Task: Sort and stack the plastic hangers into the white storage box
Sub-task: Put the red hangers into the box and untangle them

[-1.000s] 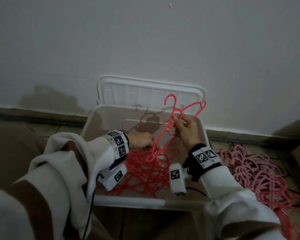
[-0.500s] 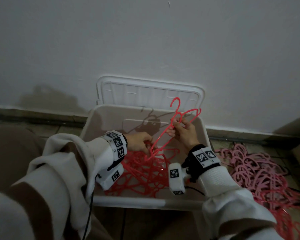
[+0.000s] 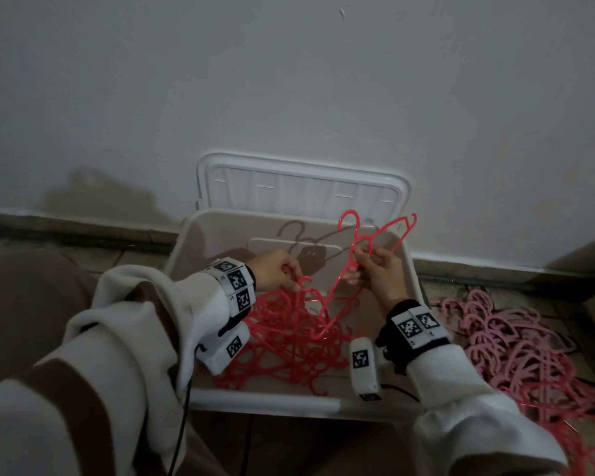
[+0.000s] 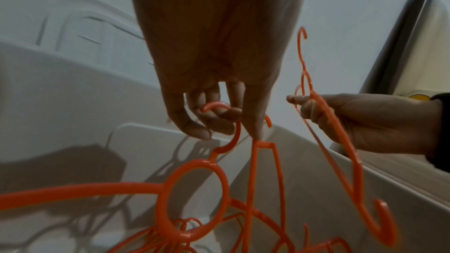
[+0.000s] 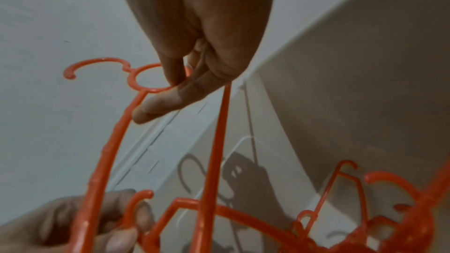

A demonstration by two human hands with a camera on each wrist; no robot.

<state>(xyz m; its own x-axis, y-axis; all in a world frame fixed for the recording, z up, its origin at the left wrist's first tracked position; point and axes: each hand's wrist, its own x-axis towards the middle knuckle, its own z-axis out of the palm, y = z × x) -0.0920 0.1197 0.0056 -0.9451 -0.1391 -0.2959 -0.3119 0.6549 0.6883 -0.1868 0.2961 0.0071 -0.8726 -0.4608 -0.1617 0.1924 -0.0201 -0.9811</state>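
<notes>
Pinching a red hanger (image 3: pixel 340 283) at the ring under its hook, the right hand (image 3: pixel 380 271) holds it tilted above the white storage box (image 3: pixel 265 403) — hook up near the far rim, one arm pointing down into the box. In the right wrist view the thumb and fingers (image 5: pixel 160 107) are closed on that ring, w/ the hanger's arms running down past the camera.

The left hand (image 3: pixel 275 271) sits lower, inside the box on the left side, fingers curled round the hook of a second hanger (image 4: pixel 194 195); the left wrist view shows the hook looped over the curled fingers and the hanger's big ring hanging just below. This one rests at the top of the red hanger pile (image 3: pixel 289 348), a tangle covering the box floor.

The box stands on the floor against the wall, its lid (image 3: pixel 303 187) propped upright behind it. To the right of the box, on the floor, lies a separate heap of pink hangers (image 3: pixel 516 341) — well apart from both hands.
</notes>
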